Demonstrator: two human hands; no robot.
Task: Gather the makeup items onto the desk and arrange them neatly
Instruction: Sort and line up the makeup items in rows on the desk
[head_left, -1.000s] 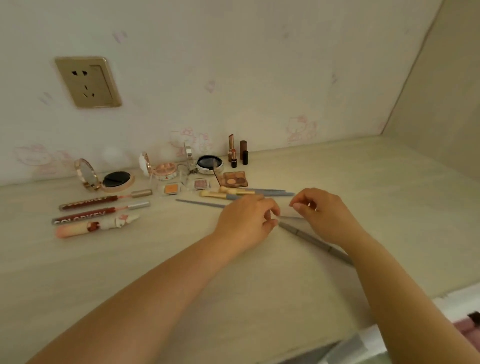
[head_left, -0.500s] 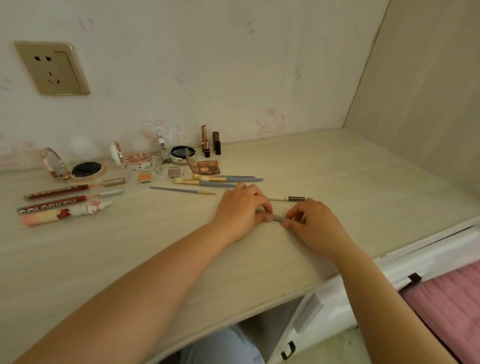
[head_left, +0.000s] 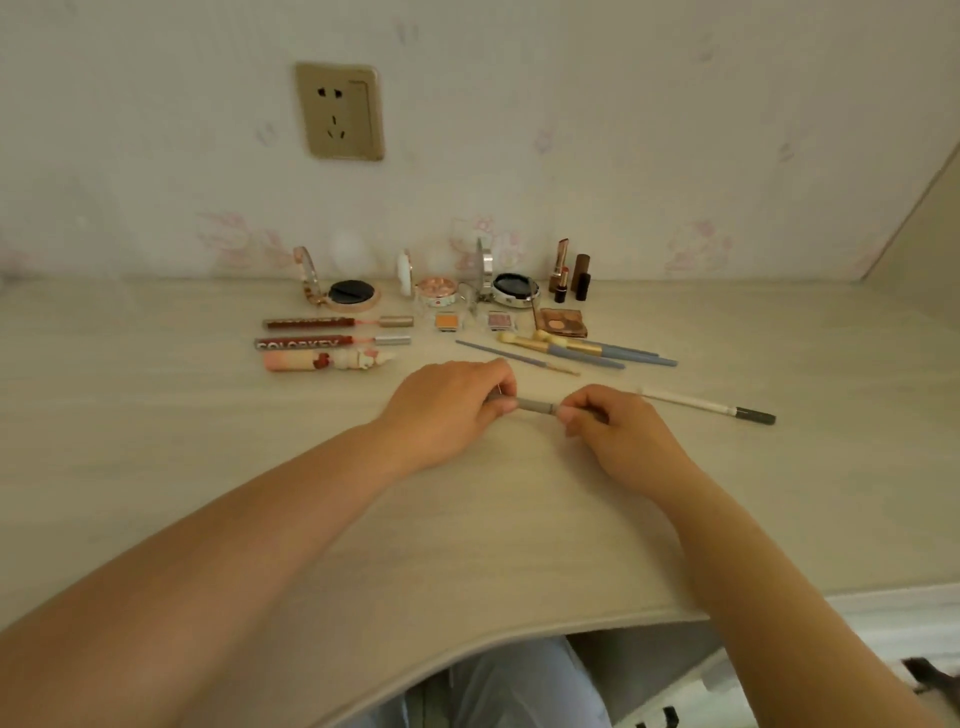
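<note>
A grey makeup pencil (head_left: 535, 406) lies level just above the desk (head_left: 156, 467), held at both ends. My left hand (head_left: 447, 408) pinches its left end and my right hand (head_left: 618, 441) pinches its right end. Behind my hands, makeup sits in rows: two lip gloss tubes (head_left: 332, 332), a pink character tube (head_left: 327, 359), open compacts (head_left: 350, 293), small eyeshadow pans (head_left: 448, 322), a brown palette (head_left: 563, 322), blue-handled brushes (head_left: 587, 351) and lipsticks (head_left: 569, 273). A white pencil with a dark tip (head_left: 706, 405) lies to the right.
A wall with a power socket (head_left: 340, 111) stands behind the desk. The desk's front edge (head_left: 519, 639) curves near my lap. A side panel (head_left: 930, 223) closes the right end. White furniture (head_left: 883, 623) sits low at the right.
Both hands have brought the grey pencil toward me and turned it level, one hand at each end. The white pencil now lies uncovered at the right. The view swung left.
</note>
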